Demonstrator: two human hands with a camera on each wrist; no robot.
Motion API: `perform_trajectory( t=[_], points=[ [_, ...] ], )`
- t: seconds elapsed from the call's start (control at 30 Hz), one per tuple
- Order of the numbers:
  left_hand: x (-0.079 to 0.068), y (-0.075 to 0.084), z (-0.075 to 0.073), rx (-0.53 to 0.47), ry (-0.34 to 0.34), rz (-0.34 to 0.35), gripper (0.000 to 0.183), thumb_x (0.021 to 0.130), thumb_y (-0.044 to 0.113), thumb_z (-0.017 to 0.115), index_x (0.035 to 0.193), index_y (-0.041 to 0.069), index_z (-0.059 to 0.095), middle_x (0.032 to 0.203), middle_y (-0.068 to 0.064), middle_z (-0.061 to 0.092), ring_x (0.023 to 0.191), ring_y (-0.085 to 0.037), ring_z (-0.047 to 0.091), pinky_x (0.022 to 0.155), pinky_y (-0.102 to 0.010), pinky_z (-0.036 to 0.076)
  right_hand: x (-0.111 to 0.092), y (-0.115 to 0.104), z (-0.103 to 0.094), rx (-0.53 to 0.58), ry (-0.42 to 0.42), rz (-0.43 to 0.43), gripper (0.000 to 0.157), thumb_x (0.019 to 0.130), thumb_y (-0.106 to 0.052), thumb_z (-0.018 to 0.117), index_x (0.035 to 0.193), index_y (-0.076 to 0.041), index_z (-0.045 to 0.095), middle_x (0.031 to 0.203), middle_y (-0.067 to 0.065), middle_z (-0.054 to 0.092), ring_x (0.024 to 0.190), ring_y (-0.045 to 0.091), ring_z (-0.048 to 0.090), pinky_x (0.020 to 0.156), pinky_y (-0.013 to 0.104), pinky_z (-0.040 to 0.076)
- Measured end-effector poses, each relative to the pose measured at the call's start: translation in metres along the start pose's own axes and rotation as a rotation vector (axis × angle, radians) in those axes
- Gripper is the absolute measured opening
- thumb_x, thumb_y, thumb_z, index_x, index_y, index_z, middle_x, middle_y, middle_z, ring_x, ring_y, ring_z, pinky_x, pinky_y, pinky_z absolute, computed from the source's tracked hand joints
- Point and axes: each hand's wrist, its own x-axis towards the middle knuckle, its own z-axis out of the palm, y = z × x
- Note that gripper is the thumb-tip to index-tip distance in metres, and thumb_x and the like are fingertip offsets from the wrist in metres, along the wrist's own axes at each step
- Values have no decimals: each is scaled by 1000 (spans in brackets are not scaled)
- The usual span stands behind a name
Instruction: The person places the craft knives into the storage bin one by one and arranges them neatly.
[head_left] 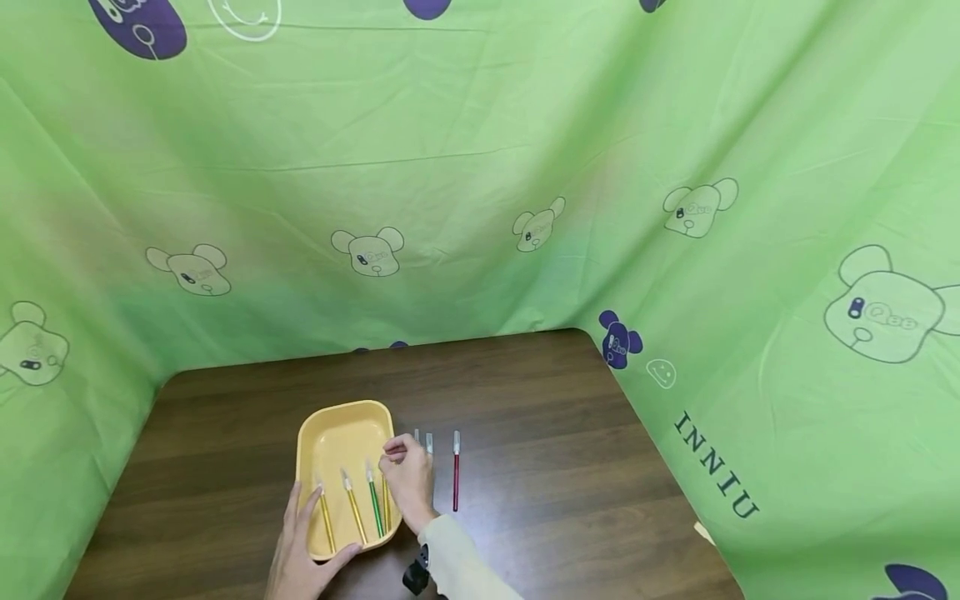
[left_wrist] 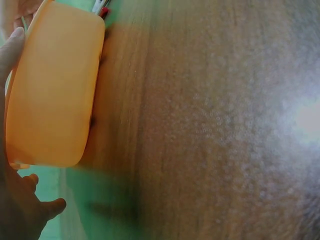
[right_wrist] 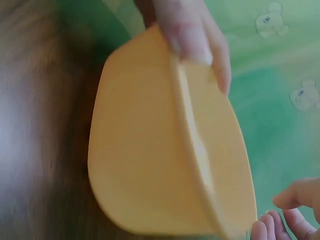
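A shallow yellow tray (head_left: 352,417) holds gold craft knives (head_left: 355,512) and a green craft knife (head_left: 375,504), lying side by side with pale tips away from me. My right hand (head_left: 408,479) is over the tray's right rim, its fingertips pinching the upper end of the rightmost gold craft knife (head_left: 386,507); the hand hides that end. At the tray's near left corner is my left hand (head_left: 296,550), fingers spread along the left side and thumb touching the near rim. In the left wrist view, the thumb (left_wrist: 14,47) lies against the tray's edge.
On the brown wooden table (head_left: 540,467), right of the tray, lie a red craft knife (head_left: 456,479) and clear-capped ones partly hidden by my right hand. Green printed cloth (head_left: 450,167) hangs around the table's back and sides. A black band (head_left: 417,571) circles my right wrist.
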Motion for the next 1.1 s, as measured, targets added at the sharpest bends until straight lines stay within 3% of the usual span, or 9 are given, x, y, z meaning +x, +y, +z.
perform_trajectory(
  t=[0.43,0.57,0.63,0.73,0.87,1.1],
  points=[
    [1,6,-2,4,-23,-42,104,69,31,100,155,6,46,169,-24,24,133,-61,44,92,-69,46,15,23,-22,-35,82,34,17,76,4,76,87,-8,74,78,-4,73,72,11,68,69,30,53],
    [0,6,-2,5,-9,-21,104,67,31,100,154,5,48,169,-24,24,132,-60,45,92,-67,45,17,33,-25,-53,104,41,18,75,4,79,88,-7,74,79,0,72,73,15,68,70,35,55],
    [0,5,-2,5,0,-7,105,66,30,101,153,5,49,168,-24,25,131,-60,46,91,-65,45,18,38,-25,-79,122,41,20,74,5,80,88,-7,73,79,1,71,74,17,68,79,40,57],
    [0,5,-1,2,5,-8,105,66,30,101,153,5,49,169,-23,25,132,-60,45,92,-66,45,19,45,-26,-104,140,53,23,73,5,82,89,-8,71,82,1,68,77,20,67,81,45,57],
    [-1,5,-1,0,6,-26,104,66,29,101,153,5,49,169,-21,26,132,-60,46,91,-68,46,19,52,-28,-124,154,60,26,71,5,81,90,-7,69,88,2,64,81,24,66,72,41,54],
    [0,6,0,8,10,-23,105,65,28,101,153,5,49,168,-22,26,131,-60,46,92,-67,46,19,60,-31,-155,140,80,31,72,4,83,97,-5,67,95,8,62,86,25,63,74,42,54]
  ],
)
